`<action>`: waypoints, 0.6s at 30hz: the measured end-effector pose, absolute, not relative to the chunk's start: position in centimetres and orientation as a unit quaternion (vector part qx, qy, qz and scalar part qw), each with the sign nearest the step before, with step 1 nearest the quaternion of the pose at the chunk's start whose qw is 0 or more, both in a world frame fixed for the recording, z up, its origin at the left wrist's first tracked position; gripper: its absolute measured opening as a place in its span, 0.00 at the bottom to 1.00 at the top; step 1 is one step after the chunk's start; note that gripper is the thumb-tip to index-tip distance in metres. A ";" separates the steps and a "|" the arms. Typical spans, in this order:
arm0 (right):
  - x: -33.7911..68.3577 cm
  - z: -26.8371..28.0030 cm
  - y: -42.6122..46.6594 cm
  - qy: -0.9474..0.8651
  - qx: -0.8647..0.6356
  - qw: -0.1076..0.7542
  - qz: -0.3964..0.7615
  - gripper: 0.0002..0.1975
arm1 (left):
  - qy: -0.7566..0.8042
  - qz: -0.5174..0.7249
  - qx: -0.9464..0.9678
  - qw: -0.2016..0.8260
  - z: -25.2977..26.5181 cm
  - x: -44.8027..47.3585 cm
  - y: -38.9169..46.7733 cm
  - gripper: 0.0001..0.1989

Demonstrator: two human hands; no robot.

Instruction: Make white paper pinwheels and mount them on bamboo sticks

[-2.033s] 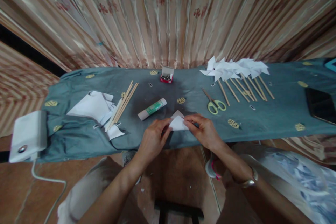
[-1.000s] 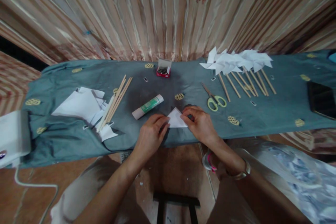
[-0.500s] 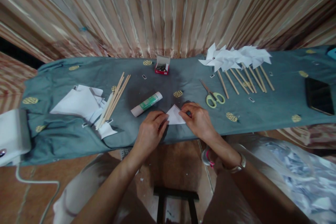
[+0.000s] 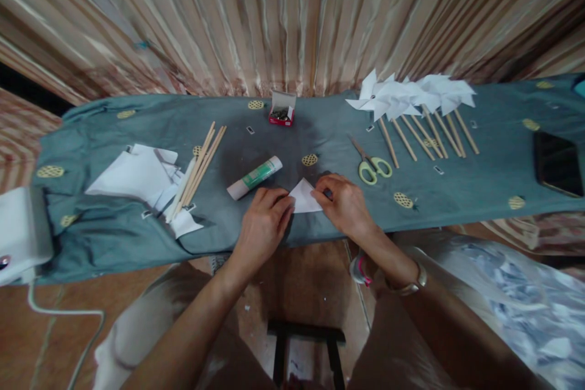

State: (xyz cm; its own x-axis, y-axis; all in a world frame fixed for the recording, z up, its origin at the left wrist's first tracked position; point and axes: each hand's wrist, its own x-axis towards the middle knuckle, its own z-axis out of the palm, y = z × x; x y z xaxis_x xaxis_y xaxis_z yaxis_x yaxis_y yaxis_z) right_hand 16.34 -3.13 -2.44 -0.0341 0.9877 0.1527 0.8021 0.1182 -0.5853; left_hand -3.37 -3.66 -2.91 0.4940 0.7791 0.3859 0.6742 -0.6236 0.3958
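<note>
A small sheet of white paper, folded into a triangle, lies at the table's front edge between both hands. My left hand pinches its left corner between thumb and fingers. On the opposite side, my right hand is closed on the paper's right edge. Just beyond the left hand lies a glue stick with a green and white label. Scissors with light green handles rest beyond the right hand, blades pointing away.
Several paper pinwheels on wooden sticks lie at the back right. A red box of small metal pieces stands at the back. Wooden sticks and paper sheets lie left, near a white device. A phone rests far right.
The view has shifted very slightly. Both hands keep hold of the folded paper in nearly the same place.
</note>
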 end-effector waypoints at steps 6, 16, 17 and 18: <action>16.4 -2.5 -2.9 -0.697 -0.643 0.265 0.174 0.08 | 0.338 0.257 0.904 0.050 -4.0 -1.8 -5.9 0.15; 16.5 -2.6 -2.8 -0.701 -0.642 0.259 0.175 0.08 | 0.350 0.184 0.915 0.087 -4.5 -1.2 -7.1 0.23; 16.5 -2.6 -2.8 -0.701 -0.641 0.259 0.174 0.08 | 0.350 0.181 0.915 0.087 -4.5 -1.2 -7.1 0.23; 16.5 -2.6 -2.8 -0.701 -0.642 0.258 0.173 0.08 | 0.351 0.179 0.915 0.086 -4.5 -1.2 -7.1 0.24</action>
State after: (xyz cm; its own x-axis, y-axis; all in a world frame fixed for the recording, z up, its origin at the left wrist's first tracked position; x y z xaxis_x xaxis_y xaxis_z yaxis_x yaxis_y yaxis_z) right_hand 16.49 -2.78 -2.55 -0.0438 0.9893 0.1392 0.8107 0.1166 -0.5738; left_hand -1.17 -7.10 -4.50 0.6902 0.6727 0.2665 0.6111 -0.7392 0.2832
